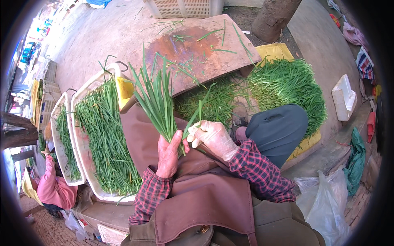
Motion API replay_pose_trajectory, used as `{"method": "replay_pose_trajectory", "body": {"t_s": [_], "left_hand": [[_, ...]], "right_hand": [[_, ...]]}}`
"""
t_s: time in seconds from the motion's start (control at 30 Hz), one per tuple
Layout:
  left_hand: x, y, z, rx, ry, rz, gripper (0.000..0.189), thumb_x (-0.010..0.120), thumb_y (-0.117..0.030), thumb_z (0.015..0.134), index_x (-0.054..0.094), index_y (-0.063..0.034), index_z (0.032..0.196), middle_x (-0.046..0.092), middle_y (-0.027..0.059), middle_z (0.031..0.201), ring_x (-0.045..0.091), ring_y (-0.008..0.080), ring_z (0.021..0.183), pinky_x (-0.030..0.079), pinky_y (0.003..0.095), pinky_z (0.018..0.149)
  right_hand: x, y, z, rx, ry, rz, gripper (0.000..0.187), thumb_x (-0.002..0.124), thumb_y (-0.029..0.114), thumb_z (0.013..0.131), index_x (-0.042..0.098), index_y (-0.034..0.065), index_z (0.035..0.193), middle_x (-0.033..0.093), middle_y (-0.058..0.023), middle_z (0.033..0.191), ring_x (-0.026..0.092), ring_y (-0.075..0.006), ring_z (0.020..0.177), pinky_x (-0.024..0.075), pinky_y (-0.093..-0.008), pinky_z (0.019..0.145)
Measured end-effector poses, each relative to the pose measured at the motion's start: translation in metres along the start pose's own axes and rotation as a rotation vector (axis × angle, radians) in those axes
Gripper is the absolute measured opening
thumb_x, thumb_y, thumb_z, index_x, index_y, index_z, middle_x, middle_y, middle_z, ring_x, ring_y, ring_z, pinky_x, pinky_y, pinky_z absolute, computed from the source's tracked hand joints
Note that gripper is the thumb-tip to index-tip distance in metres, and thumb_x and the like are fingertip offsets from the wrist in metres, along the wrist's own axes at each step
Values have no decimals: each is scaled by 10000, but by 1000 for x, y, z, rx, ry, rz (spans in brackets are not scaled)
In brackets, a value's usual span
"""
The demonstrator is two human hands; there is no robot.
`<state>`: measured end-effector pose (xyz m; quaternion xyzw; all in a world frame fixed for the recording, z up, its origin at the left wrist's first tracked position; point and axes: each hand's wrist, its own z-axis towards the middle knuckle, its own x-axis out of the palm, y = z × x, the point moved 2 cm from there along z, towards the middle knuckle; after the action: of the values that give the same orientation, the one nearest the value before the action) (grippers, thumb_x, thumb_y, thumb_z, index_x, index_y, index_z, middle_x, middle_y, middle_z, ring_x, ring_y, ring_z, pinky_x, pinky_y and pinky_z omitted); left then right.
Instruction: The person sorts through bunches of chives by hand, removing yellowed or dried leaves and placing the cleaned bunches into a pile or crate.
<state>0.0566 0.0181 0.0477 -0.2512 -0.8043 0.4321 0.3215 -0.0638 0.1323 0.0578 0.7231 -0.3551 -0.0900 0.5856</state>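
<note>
My bare left hand [168, 153] grips a bunch of garlic chives [158, 104] near its lower end, the leaves fanning up and away from me. Close beside it, my right hand [212, 136] wears a thin pale glove and pinches a chive blade [197, 115] between thumb and fingers. Both hands are above the brown apron [144, 123] over my lap. Beyond them, loose chive scraps [212, 101] lie on the ground under the edge of a board. A large heap of chives [286, 83] rests on yellow sacking [274, 52] to the right.
Two white crates [114, 196] of chives stand at the left. A stained board [215, 27] with stray blades lies ahead, near a tree trunk [274, 21]. A foam piece [343, 98] and plastic bags [323, 196] are at the right. Another person in pink [58, 187] sits far left.
</note>
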Motion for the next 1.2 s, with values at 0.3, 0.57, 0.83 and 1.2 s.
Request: {"method": "replay_pose_trajectory", "body": {"t_s": [0.3,0.57,0.83,1.2], "left_hand": [[14,-9,14,-1,-1,-39,162,582,-212,1033,496,-79,1063,563,40,789,567,129,636,500,269,563],[30,-21,29,62,-34,-85,161,576,-203,1035,488,-69,1051,577,46,800,585,135,619,502,267,561],[18,-10,39,16,-101,-204,105,541,-157,1051,493,-88,986,526,20,766,533,136,634,492,267,575],[22,-4,29,26,36,6,191,532,-262,1058,490,-85,1000,539,22,717,531,119,573,449,260,542]], "right_hand": [[-1,18,0,-432,-254,-430,94,645,72,956,681,16,890,690,-71,741,647,-170,588,520,-305,541],[3,47,-10,-872,-385,-699,39,662,35,915,668,39,877,698,-57,783,678,-217,628,528,-339,546],[-12,61,-19,-731,-478,-401,118,560,35,1012,618,-61,1050,716,-138,871,681,-161,677,557,-273,637],[-30,-14,16,-15,-54,-100,491,690,198,966,534,-44,1363,675,-149,1237,644,-197,1109,492,-316,987]]}}
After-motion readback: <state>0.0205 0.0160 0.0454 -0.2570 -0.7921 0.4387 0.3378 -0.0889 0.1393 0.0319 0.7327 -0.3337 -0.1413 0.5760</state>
